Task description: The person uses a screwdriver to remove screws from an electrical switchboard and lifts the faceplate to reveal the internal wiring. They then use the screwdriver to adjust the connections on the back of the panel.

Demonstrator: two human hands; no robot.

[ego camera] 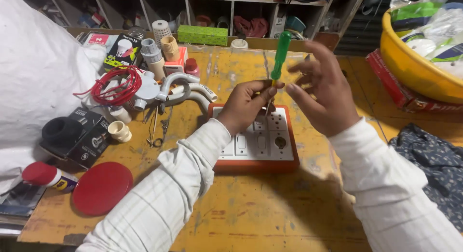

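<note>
Left hand [246,105] – fingers curled in a pinching grip round the lower shaft of a green-handled screwdriver [279,59], which stands nearly upright with its tip down on the switchboard [258,143]. Right hand [320,90] – grip spread, fingers loose and open just beside the green handle, fingertips near it but not clearly closed on it. Both wrists in white ribbed sleeves.

The switchboard, a white switch-and-socket plate in an orange frame, lies flat on the worn yellow bench [251,213], directly under the two hands.

Left of the switchboard: grey conduit bends [190,90] and a round grey junction box [147,88], then a coil of red wire [115,88]. Further left, a black box [84,136] with a black foam ring on it. Below-left of the switchboard – a red round lid [102,188] and a red-capped spray can [46,176]. Behind it, a green box [202,35]. Far right of it, a yellow tub [415,63] holding plastic packets; dark patterned cloth [434,165] below that.
</note>
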